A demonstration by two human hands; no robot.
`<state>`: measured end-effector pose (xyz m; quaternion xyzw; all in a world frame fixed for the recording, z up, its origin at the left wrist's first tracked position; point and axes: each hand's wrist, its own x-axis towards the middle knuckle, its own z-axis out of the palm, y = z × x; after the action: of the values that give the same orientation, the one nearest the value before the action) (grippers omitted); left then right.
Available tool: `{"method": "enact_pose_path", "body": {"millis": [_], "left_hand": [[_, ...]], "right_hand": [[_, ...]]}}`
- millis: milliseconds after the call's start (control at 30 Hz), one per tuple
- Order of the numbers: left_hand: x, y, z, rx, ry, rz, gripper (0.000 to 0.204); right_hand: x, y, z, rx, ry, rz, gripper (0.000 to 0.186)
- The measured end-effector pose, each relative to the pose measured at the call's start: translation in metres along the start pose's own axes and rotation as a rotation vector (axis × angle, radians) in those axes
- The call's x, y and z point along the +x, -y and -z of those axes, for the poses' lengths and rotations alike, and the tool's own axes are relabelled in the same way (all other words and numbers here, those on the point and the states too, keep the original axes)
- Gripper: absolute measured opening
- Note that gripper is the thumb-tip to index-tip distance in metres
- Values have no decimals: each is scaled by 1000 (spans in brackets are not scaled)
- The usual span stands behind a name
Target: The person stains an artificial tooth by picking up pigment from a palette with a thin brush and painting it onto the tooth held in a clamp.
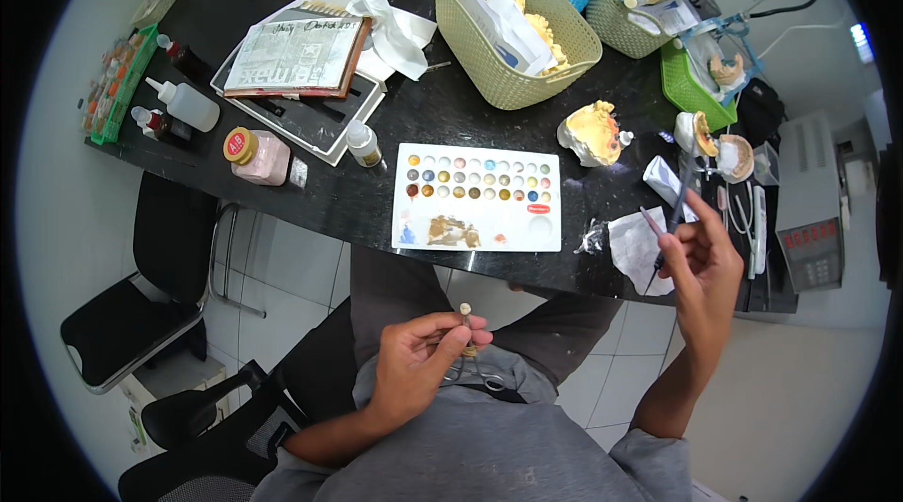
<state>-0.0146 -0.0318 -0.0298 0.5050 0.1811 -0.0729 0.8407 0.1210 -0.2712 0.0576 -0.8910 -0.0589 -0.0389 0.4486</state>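
My left hand pinches a pair of locking forceps whose ring handles hang below the fingers. At their upper tip sits a small off-white dental crown. To the right, my right hand grips a slim dark brush, its tip pointing down over a crumpled white tissue. A short pinkish stick shows by those fingertips; whether it is held, I cannot tell. On the black table, a white paint palette carries rows of coloured wells and a brown smear.
Beyond the palette stand a yellow-green basket and a plaster dental model. More models lie at the right. A pink-filled jar, a small bottle and a tray with a book occupy the left. A chair stands left.
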Motion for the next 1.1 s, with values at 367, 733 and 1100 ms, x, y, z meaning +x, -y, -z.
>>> {"method": "enact_pose_path", "body": {"millis": [367, 733, 1100], "left_hand": [[-15, -17, 30, -22, -80, -107, 20], [-22, -47, 38, -162, -43, -236, 22], [-8, -112, 126, -233, -554, -687, 16]], "right_hand": [[18, 11, -22, -528, 58, 157, 30], [26, 12, -33, -598, -19, 180, 26], [72, 195, -114, -356, 340, 785, 12]]}}
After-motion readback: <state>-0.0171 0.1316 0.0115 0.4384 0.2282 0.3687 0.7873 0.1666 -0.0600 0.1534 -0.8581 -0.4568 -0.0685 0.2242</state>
